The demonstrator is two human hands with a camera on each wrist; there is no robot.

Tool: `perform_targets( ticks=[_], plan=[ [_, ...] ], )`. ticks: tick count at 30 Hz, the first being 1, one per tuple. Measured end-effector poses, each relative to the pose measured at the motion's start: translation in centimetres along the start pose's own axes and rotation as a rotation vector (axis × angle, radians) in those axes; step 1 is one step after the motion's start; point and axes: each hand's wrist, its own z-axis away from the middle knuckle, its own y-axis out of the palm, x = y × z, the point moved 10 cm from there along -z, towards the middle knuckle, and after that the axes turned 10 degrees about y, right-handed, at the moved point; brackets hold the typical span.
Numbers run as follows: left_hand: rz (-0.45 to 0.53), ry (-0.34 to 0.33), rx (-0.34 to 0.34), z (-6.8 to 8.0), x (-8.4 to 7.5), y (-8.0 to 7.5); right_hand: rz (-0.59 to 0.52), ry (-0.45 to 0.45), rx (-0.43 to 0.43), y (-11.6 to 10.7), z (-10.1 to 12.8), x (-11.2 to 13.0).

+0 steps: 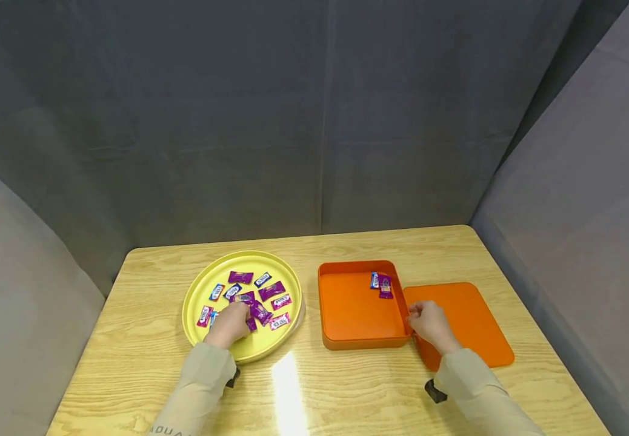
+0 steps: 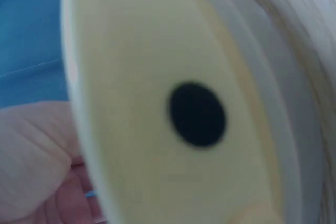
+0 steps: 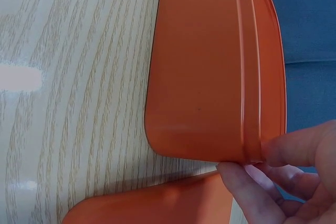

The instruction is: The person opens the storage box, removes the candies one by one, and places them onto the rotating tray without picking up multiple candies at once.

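a: as the head view shows it, where do the hands stand?

b: left hand (image 1: 231, 322) lies inside the yellow tray (image 1: 194, 293) on the near side, fingers curled down onto the purple candies (image 1: 260, 312). i cannot tell whether it has one pinched; the left wrist view is blurred and filled by the tray's pale surface.

a: and the other?

b: right hand (image 1: 428, 322) is at the right wall of the orange box (image 1: 347, 306), near its front corner. in the right wrist view the thumb and fingers (image 3: 247, 192) pinch the box's rim.

a: contents of the box?

b: two wrapped candies (image 1: 382, 283), one purple and one with blue, touching each other at the far right corner of the box floor.

a: lid?

b: orange lid (image 1: 472, 315) lies flat on the table (image 1: 347, 387) just right of the box, partly under the right hand, touching or nearly touching the box wall.

a: tray contents?

b: about a dozen wrapped candies, mostly purple, a few with blue or pink, scattered across the middle and near half. tray and box sit side by side, apart.

a: surroundings?

b: grey fabric panels (image 1: 292, 121) enclose the table on three sides. both sleeves (image 1: 202, 381) are beige.
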Motion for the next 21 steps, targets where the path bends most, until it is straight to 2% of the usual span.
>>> perform_targets(
  ticks=[21],
  plan=[
    [0.005,-0.016,-0.002,0.15,0.07,0.01,0.019,-0.015,-0.025,-0.21,0.12,0.19]
  ],
)
